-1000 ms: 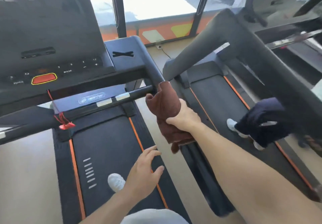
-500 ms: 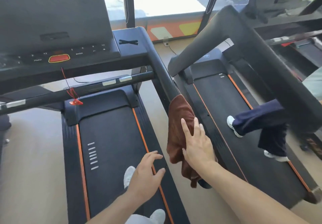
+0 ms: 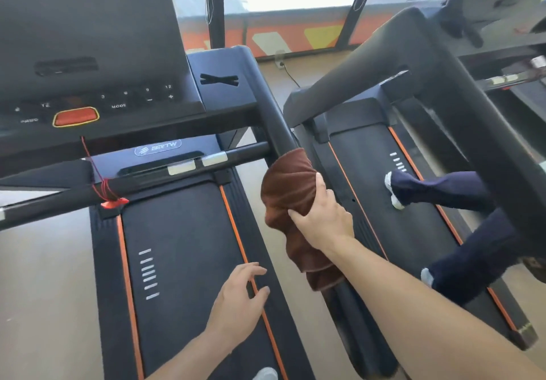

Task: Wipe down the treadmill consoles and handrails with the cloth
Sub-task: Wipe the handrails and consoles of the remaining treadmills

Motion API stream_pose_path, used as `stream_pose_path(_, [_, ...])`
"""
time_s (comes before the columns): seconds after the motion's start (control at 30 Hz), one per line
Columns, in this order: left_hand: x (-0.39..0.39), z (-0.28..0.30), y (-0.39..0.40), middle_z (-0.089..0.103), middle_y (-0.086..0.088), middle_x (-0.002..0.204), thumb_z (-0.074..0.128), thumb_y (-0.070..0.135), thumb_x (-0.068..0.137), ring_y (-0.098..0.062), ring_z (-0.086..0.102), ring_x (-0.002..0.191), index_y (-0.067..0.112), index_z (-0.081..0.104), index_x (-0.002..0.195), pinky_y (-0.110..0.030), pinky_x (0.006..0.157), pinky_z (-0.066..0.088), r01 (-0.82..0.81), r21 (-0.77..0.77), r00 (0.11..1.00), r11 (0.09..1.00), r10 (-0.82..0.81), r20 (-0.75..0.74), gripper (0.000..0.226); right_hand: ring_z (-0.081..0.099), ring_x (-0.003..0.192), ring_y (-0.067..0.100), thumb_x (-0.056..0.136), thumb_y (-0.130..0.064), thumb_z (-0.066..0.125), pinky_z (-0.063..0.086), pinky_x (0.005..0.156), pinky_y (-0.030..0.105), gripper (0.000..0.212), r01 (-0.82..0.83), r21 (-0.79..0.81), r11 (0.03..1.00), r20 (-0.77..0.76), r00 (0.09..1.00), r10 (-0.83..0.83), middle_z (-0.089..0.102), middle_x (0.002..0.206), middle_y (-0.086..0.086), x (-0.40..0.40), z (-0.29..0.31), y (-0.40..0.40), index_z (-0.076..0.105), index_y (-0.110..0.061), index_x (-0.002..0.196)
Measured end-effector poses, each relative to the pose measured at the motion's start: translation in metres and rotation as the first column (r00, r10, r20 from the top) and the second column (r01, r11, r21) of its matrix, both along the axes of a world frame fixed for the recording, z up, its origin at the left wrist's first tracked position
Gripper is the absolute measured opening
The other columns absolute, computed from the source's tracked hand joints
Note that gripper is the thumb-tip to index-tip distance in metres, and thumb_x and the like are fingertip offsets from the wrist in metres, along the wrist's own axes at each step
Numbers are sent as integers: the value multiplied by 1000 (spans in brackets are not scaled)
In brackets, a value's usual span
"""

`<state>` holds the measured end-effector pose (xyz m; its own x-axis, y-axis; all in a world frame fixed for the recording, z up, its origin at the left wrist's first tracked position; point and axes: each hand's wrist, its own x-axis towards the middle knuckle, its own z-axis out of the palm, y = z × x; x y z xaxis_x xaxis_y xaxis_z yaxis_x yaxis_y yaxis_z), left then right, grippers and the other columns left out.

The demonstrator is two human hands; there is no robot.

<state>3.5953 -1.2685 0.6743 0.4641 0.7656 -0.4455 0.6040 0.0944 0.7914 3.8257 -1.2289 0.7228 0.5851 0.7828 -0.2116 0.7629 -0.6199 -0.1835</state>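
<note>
A brown cloth (image 3: 288, 190) is wrapped over the black right handrail (image 3: 273, 119) of the treadmill I stand on. My right hand (image 3: 323, 220) grips the cloth around the rail, fingers curled over it, and the cloth's tail hangs down below my wrist. My left hand (image 3: 239, 303) hovers over the belt with its fingers loosely spread, holding nothing. The console (image 3: 97, 99) with a red stop button (image 3: 76, 116) fills the upper left. A black crossbar (image 3: 153, 173) with silver pads runs below it.
A red safety cord (image 3: 102, 190) hangs from the console to the crossbar. A second treadmill (image 3: 369, 149) stands to the right, where a person's legs in dark trousers (image 3: 449, 190) walk on the belt. Its thick handrail (image 3: 461, 108) slants across the upper right. A window is ahead.
My right hand slid the cloth down the handrail, flattened on it, then moved back up the rail and closed around it again. My left hand stayed hovering over the belt.
</note>
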Motion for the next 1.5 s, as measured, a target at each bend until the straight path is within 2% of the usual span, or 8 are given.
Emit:
stream_pose_path(0.17, [-18, -3, 39, 60, 30, 120, 67, 24, 93, 10, 55, 114, 42, 61, 111, -17, 94, 42, -82, -58, 997, 995, 83, 5, 26, 62, 117, 25, 73, -73, 67, 48, 104, 44, 97, 59, 48, 997, -357, 933, -38, 61, 134, -7, 30, 5, 71, 24, -42, 155])
stream_pose_path(0.33, [-46, -17, 66, 64, 28, 111, 70, 23, 91, 5, 60, 111, 43, 63, 103, -18, 90, 44, -147, -79, 988, 986, 144, -51, 24, 73, 108, 23, 87, -49, 76, 56, 102, 42, 47, 244, 66, 967, -879, 472, -59, 74, 124, 5, 56, 2, 96, 65, -34, 130])
stream_pose_path(0.5, [-61, -28, 62, 65, 27, 109, 69, 22, 92, 3, 62, 107, 40, 65, 102, -18, 88, 44, -155, -86, 984, 984, 145, -104, 21, 74, 106, 33, 79, -63, 77, 54, 104, 46, 67, 391, -183, 902, -933, 221, -285, 77, 113, 15, 62, -4, 79, 72, -13, 125])
stream_pose_path(0.87, [-30, -3, -18, 66, 24, 110, 66, 26, 93, 5, 63, 106, 41, 65, 106, -25, 94, 51, -6, -61, 997, 998, 2, -72, 20, 74, 85, 16, 79, -73, 69, 49, 70, 27, 61, 511, -218, 832, -889, 249, -385, 80, 87, 2, 47, -2, -63, 76, -17, 103])
stream_pose_path(1.03, [-14, 11, -84, 64, 27, 116, 66, 26, 94, 6, 58, 115, 40, 63, 114, -23, 99, 47, 45, -7, 999, 999, -45, -23, 25, 68, 90, 16, 76, -71, 72, 43, 102, 28, 62, 520, -196, 831, -892, 257, -371, 75, 101, 0, 36, -1, -154, 76, -17, 107])
stream_pose_path(1.2, [2, 20, -142, 62, 24, 124, 66, 29, 94, 6, 55, 118, 41, 60, 126, -22, 98, 43, 58, 19, 998, 998, -58, 9, 35, 76, 101, 30, 75, -67, 76, 56, 101, 44, 70, 517, -216, 828, -925, 163, -342, 78, 110, 12, 24, -14, -238, 71, -17, 124])
stream_pose_path(1.33, [10, 22, -179, 60, 23, 128, 65, 26, 95, 2, 53, 122, 35, 59, 130, -17, 100, 37, 93, 20, 995, 995, -94, 29, 36, 75, 105, 22, 58, -74, 85, 56, 101, 43, 88, 585, 6, 811, -926, 309, -216, 78, 115, 0, 2, -24, -276, 65, -26, 129])
stream_pose_path(1.5, [14, 18, -204, 61, 27, 123, 67, 27, 94, 4, 55, 119, 39, 59, 124, -15, 98, 38, 81, 27, 996, 996, -81, 20, 34, 59, 116, 2, 85, -37, 83, 48, 95, 19, 65, 381, 305, 873, -663, 743, -92, 60, 126, -21, -20, -22, -293, 48, -39, 140])
